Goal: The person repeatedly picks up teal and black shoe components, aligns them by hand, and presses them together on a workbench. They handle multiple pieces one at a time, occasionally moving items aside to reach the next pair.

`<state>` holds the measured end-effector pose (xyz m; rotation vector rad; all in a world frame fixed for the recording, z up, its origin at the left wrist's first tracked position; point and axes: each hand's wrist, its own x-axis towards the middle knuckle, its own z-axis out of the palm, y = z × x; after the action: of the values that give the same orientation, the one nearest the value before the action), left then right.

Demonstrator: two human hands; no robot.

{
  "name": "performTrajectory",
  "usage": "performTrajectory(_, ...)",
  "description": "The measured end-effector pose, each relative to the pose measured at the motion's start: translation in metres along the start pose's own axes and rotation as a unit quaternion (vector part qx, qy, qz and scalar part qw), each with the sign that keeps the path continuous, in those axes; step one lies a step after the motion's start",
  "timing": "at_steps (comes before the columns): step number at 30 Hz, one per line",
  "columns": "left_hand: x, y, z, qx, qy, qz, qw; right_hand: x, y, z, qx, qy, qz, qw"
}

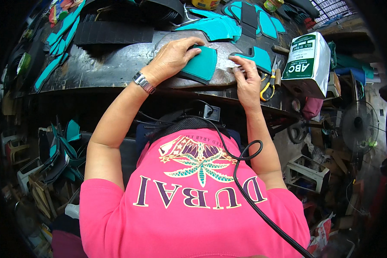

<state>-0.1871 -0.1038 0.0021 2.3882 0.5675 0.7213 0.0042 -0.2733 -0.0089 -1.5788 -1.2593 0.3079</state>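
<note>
My left hand [173, 58], with a metal watch on its wrist, grips the left part of a turquoise fabric piece [205, 64]. The thumb presses on top and the other fingers curl near its far edge. A black layer shows under the piece along its near edge. To the right, my right hand [247, 81] hovers over the worn worktop [224, 64]. Its thumb and index finger are bent but apart, with nothing visible between them. Just beyond it lies another turquoise piece [261, 58] with a dark edge.
Yellow-handled scissors [268, 88] lie right of my right hand, beside a large green and white can [307, 64]. Further back are stacked turquoise cutouts [215, 26] and black sheets [114, 35]. Turquoise strips [51, 71] lie at far left. A black cable [256, 195] crosses my shirt.
</note>
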Motion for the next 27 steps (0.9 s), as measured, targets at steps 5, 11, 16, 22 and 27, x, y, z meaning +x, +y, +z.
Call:
performTrajectory(5, -0.005, -0.006, 0.005, 0.053, 0.030, -0.002, 0.998, 0.007, 0.000, 0.015, -0.125, -0.029, -0.060, 0.990)
performTrajectory(11, -0.006, -0.005, 0.006, 0.044, 0.023, -0.027, 0.998, 0.011, -0.006, 0.031, -0.228, -0.036, -0.046, 0.972)
performTrajectory(16, -0.006, -0.003, 0.007, 0.036, 0.022, -0.038, 0.998, 0.010, -0.007, 0.036, -0.295, -0.039, -0.041, 0.954)
performTrajectory(22, -0.007, -0.006, 0.008, 0.038, 0.036, -0.029, 0.998, -0.004, -0.012, 0.032, -0.291, -0.039, -0.088, 0.952)
performTrajectory(27, -0.006, -0.005, 0.009, 0.046, 0.023, -0.051, 0.997, -0.036, -0.022, 0.026, -0.309, -0.053, -0.120, 0.942)
